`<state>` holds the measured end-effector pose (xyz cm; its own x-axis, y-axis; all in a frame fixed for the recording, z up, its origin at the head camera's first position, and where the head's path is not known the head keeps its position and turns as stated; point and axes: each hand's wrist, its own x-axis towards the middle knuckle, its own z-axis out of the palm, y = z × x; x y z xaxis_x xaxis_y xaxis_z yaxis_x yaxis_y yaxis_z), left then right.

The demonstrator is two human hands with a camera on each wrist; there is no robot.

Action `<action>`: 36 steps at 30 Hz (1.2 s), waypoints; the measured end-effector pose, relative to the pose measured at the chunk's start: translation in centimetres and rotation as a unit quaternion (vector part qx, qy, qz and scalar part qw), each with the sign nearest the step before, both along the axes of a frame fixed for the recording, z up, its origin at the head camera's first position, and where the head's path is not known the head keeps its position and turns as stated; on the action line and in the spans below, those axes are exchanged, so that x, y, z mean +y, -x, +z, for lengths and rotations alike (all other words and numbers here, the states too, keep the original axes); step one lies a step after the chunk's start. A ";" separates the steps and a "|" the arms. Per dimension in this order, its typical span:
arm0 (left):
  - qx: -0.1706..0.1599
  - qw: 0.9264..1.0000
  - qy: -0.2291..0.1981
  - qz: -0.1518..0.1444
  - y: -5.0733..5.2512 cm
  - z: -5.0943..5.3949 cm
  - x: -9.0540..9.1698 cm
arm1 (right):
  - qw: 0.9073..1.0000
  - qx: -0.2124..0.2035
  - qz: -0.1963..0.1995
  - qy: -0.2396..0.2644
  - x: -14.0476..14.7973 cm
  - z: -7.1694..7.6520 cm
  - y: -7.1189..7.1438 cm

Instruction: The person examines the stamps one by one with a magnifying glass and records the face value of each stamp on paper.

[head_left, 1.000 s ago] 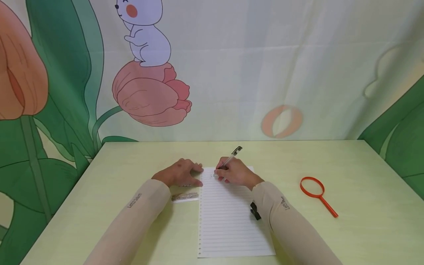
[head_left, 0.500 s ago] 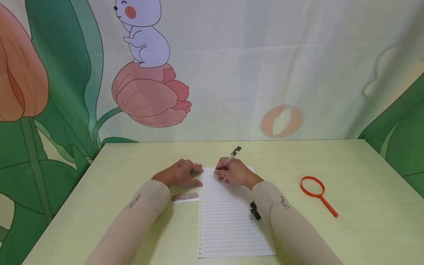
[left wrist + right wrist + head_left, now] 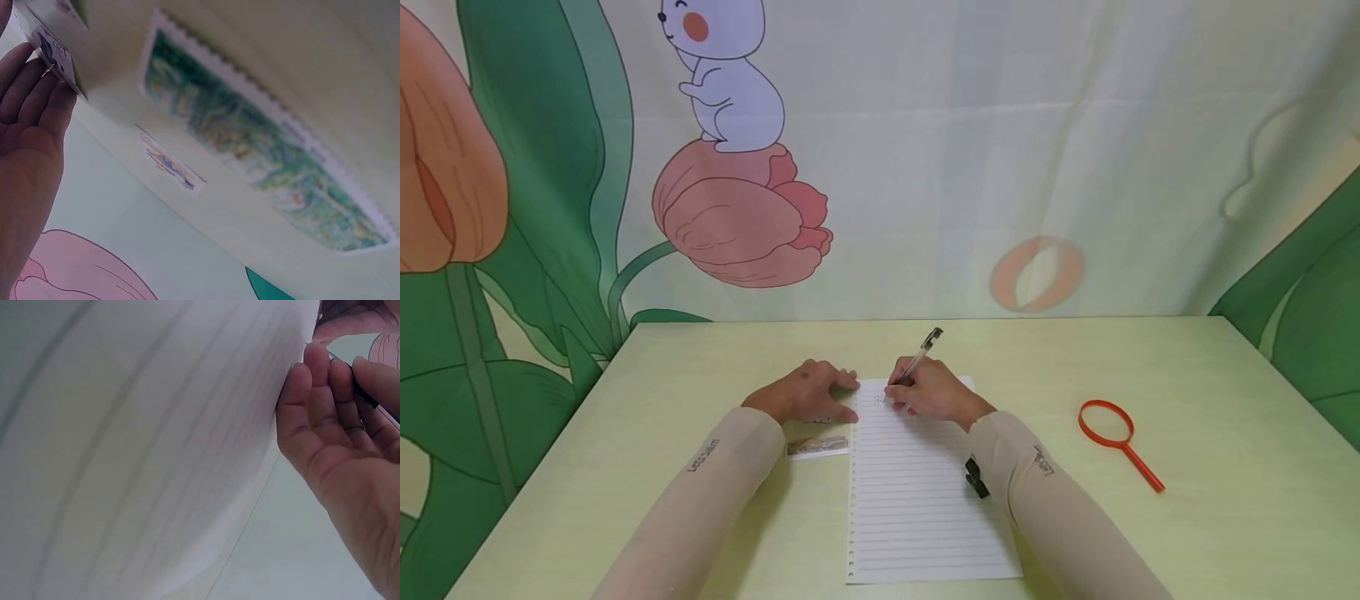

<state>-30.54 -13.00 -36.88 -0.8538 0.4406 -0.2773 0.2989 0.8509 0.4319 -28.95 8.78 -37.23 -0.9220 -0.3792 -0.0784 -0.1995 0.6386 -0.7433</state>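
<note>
My right hand [image 3: 934,390] pinches a clear-barrelled pen with a black cap end [image 3: 919,357], its tip low near the top left of a lined sheet of paper [image 3: 925,508]. Small handwritten marks show beside the tip. In the right wrist view the fingers [image 3: 300,403] curl by the page, with the pen's dark grip [image 3: 362,390] between them. My left hand [image 3: 805,393] rests at the sheet's upper left edge, fingers loosely extended. Below it lies a postage stamp [image 3: 817,447], partly covered. The left wrist view shows a large green stamp [image 3: 250,150] and a stamp by the fingertips [image 3: 56,56].
A red magnifying glass [image 3: 1142,467] lies to the right of the sheet. Another small stamp [image 3: 167,164] sits nearer the table's far edge in the left wrist view. A black clip-like piece [image 3: 976,478] is at the right sleeve. Behind the table [image 3: 1247,500] hangs a printed curtain [image 3: 917,167].
The pen's upper end has shifted slightly left and stands a little steeper, with small marks beside its tip. My left hand and the sheet have stayed in place.
</note>
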 end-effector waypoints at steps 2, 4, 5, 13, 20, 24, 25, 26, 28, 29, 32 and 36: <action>0.000 1.000 -0.001 0.000 0.0 -0.1 0.0 | 1.000 0.002 -0.003 -0.002 0.0 0.0 -0.1; -0.002 1.000 -0.003 0.001 0.0 -0.1 0.0 | 1.000 0.004 -0.006 -0.001 -0.1 0.0 -0.1; -0.003 1.000 -0.003 0.000 0.0 -0.1 0.0 | 1.000 0.006 -0.007 -0.001 -0.1 -0.1 -0.1; -0.007 1.000 -0.009 -0.006 0.0 -0.3 0.0 | 1.000 -0.008 -0.015 0.003 -0.1 -0.5 -0.1; -0.007 1.000 0.004 -0.001 0.0 -0.4 0.0 | 0.999 -0.020 -0.015 0.022 0.1 -0.5 -0.1; -0.006 1.000 0.008 -0.002 -0.2 -0.3 0.0 | 0.998 -0.032 -0.012 0.046 0.4 -0.3 -0.2; -0.006 1.000 0.009 -0.003 -0.2 -0.3 0.0 | 0.998 -0.035 -0.008 0.047 0.6 -0.3 -0.2; -0.007 1.000 0.008 -0.002 -0.2 -0.3 0.0 | 0.998 -0.037 -0.005 0.048 0.7 -0.3 -0.2; -0.007 1.000 0.007 -0.004 -0.2 -0.3 0.0 | 0.998 -0.042 0.002 0.047 0.9 -0.2 -0.2; -0.007 1.000 0.008 -0.003 -0.2 -0.3 0.0 | 0.998 -0.044 0.005 0.045 1.0 -0.1 -0.2; -0.004 1.000 0.005 -0.008 -0.1 -0.3 -0.2 | 0.998 -0.045 0.004 0.047 1.2 0.0 -0.3; -0.003 1.000 -0.001 -0.010 -0.1 0.0 -0.3 | 0.998 -0.036 0.002 0.050 1.4 0.1 -0.3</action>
<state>-30.46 -13.34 -36.93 -0.8431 0.4583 -0.2813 0.3136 0.8440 0.4351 -28.66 10.17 -37.14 -0.9135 -0.3926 -0.1063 -0.1460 0.5604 -0.8152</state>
